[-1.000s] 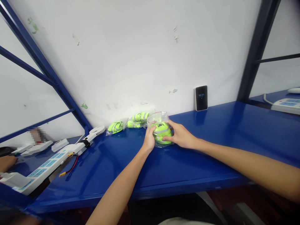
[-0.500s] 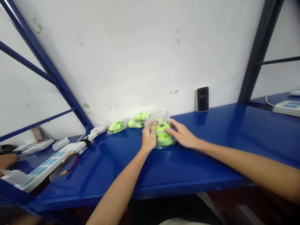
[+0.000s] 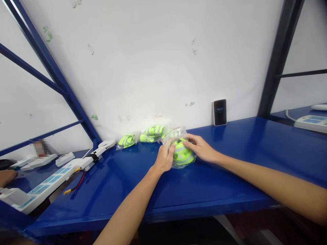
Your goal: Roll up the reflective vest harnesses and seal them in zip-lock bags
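A clear plastic bag (image 3: pixel 184 157) with a rolled neon-yellow strap with grey reflective bands inside is held between my two hands over the table. My left hand (image 3: pixel 165 157) grips its left side, thumb on the front and fingers behind. On the right, my right hand (image 3: pixel 200 147) pinches the bag near its top, thumb in front and fingers at the opening's edge. Against the wall just behind lie more bagged neon-yellow straps (image 3: pixel 153 133), and another such bag (image 3: pixel 127 140) sits to their left.
The blue table (image 3: pixel 122 190) meets a white wall. A black-screened device (image 3: pixel 219 112) leans there at the right. On the left are a long power strip (image 3: pixel 51 180), a small white fan (image 3: pixel 108 143) and a red-black cable (image 3: pixel 79 182). Another person's hand (image 3: pixel 7 177) shows at the far left.
The view has shifted slightly. Both hands keep hold of the bag, which sits a little lower and further right in view, and the right fingers have shifted slightly at its top.
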A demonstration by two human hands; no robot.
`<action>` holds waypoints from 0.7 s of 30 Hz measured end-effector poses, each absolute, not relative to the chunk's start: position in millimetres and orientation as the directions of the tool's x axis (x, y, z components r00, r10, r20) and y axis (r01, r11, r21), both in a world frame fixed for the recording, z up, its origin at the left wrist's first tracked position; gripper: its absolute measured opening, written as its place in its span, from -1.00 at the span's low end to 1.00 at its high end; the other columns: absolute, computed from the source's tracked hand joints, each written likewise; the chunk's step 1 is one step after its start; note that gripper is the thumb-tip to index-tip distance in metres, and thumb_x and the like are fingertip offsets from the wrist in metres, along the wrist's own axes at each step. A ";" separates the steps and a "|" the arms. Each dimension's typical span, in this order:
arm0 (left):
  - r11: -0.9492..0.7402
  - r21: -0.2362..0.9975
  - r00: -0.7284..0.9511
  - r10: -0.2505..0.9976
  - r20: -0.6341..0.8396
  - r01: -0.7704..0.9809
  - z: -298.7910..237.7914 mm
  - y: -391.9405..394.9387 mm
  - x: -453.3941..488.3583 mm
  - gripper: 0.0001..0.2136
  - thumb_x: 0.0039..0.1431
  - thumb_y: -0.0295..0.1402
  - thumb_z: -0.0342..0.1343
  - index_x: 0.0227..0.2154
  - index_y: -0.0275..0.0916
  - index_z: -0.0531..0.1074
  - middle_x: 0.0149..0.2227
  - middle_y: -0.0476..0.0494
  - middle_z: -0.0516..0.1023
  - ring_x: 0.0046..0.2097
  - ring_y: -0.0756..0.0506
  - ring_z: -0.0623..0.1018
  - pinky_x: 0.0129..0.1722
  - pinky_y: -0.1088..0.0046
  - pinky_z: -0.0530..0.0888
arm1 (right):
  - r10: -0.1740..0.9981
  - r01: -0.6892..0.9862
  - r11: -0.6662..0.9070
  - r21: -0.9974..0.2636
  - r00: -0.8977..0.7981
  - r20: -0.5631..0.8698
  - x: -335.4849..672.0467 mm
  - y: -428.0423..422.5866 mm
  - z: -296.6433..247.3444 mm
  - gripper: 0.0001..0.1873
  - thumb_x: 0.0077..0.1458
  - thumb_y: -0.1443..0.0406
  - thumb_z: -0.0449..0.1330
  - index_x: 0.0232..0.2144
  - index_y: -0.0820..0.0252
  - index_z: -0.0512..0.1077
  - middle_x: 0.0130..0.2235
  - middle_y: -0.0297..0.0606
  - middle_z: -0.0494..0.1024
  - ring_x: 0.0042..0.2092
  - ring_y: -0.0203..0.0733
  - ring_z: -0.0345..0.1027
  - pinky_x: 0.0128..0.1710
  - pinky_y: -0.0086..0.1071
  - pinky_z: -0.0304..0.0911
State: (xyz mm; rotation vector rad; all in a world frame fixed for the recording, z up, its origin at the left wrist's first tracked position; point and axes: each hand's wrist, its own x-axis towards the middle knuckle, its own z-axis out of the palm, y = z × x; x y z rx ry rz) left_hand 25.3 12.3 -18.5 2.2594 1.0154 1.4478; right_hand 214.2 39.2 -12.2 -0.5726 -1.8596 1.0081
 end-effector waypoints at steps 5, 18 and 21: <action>-0.735 0.458 0.143 0.591 0.794 0.500 -11.9 15.6 22.4 -0.64 0.36 -0.28 -0.19 0.04 -0.20 0.44 -0.02 -0.21 0.51 0.09 -0.17 0.43 0.16 0.20 0.29 | 0.687 0.103 0.709 -0.698 -0.325 0.650 214.6 38.9 -6.8 -0.75 0.19 0.14 0.13 -0.16 0.13 0.42 -0.10 -0.19 0.47 -0.08 -0.07 0.36 -0.06 -0.20 0.30; -0.825 -0.251 0.684 0.206 0.700 0.505 -9.0 10.3 -14.2 -0.64 0.27 -0.45 -0.03 0.08 -0.06 0.41 -0.07 -0.21 0.57 0.00 -0.15 0.52 0.02 0.23 0.46 | 0.303 0.432 0.901 0.022 -0.667 0.681 235.7 51.9 -14.6 -0.77 0.21 0.30 0.00 -0.44 0.13 0.41 -0.33 -0.17 0.42 -0.35 -0.15 0.24 -0.32 -0.29 0.16; -0.884 -0.108 0.756 0.318 0.572 0.454 -21.8 -1.7 -22.5 -0.65 0.28 -0.39 -0.05 0.10 -0.15 0.39 -0.03 -0.25 0.56 0.02 -0.15 0.54 0.04 0.23 0.47 | 0.279 0.345 0.937 0.055 -0.835 0.475 237.0 49.2 -15.3 -0.84 0.18 0.25 0.06 -0.37 0.14 0.41 -0.36 -0.22 0.43 -0.37 -0.18 0.25 -0.34 -0.33 0.14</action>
